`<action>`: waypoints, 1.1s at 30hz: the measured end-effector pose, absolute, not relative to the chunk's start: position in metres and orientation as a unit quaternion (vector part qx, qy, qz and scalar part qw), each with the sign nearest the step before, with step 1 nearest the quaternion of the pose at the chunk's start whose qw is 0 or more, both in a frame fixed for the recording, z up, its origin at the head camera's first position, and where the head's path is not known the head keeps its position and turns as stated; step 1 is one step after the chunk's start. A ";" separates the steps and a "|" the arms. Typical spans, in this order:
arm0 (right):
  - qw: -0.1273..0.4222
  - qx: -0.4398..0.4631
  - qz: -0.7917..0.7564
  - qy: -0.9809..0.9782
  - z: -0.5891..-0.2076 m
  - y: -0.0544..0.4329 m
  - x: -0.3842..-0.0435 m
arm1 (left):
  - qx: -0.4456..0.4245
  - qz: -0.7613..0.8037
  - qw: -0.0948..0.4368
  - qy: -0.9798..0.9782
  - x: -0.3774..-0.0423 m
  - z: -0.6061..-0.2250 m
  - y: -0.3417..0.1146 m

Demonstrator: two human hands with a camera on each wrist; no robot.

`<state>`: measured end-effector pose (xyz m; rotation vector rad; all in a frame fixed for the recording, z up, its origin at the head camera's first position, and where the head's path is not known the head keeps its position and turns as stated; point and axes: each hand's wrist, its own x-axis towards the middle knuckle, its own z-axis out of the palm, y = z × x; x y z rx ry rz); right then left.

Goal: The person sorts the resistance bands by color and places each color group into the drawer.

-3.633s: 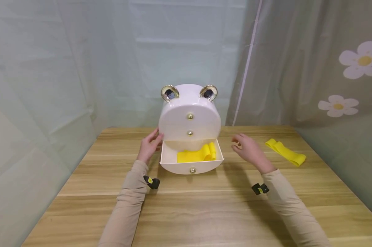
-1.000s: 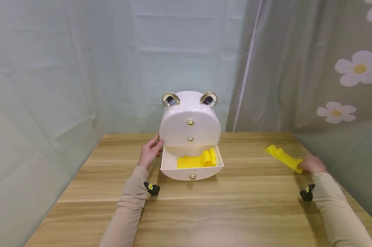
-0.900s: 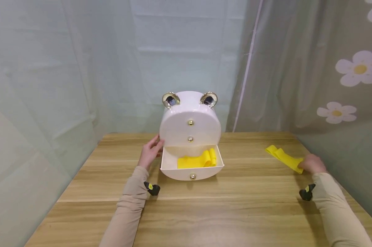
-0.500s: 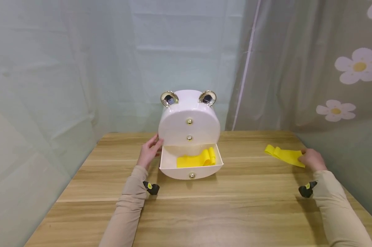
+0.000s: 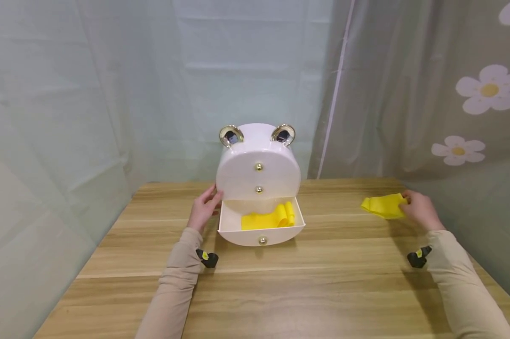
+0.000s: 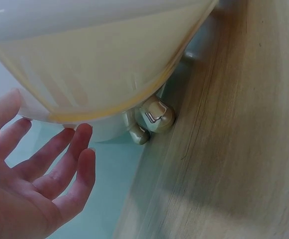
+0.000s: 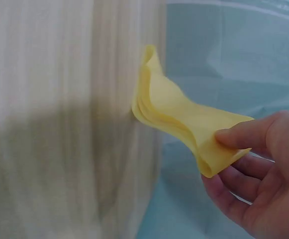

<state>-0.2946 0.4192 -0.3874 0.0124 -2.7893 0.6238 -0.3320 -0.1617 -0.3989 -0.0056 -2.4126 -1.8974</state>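
A white frog-shaped drawer box (image 5: 259, 172) with gold-ringed eyes stands mid-table, its bottom drawer (image 5: 227, 214) pulled out. Inside that drawer lies a folded yellow elastic band (image 5: 265, 220). My left hand (image 5: 203, 207) rests against the box's left side, thumb toward the front; in the left wrist view its loosely bent fingers (image 6: 59, 164) touch the box's edge. At the right of the table, my right hand (image 5: 422, 209) pinches one end of a second folded yellow elastic band (image 5: 383, 205) between thumb and fingers. The right wrist view shows this band (image 7: 179, 112) sloping up from the wood.
The wooden table (image 5: 255, 292) has its right edge just past my right hand. Pale curtains (image 5: 255, 70) hang close behind and at both sides, with a grey flowered panel (image 5: 407, 117) at the right. Small gold feet (image 6: 156, 114) carry the box.
My right hand has moved from beside the box to the second yellow band, gripped its near end and raised it up and leftward. The left hand stays against the box.
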 end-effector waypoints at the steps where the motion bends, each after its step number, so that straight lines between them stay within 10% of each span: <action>1: 0.151 0.011 0.215 -0.965 -0.386 0.417 -0.295 | 0.000 -0.618 0.035 -0.786 -0.332 -0.399 -0.162; 33: 0.139 0.114 0.226 -0.957 -0.299 0.316 -0.283 | 0.004 -0.610 0.043 -0.792 -0.331 -0.401 -0.158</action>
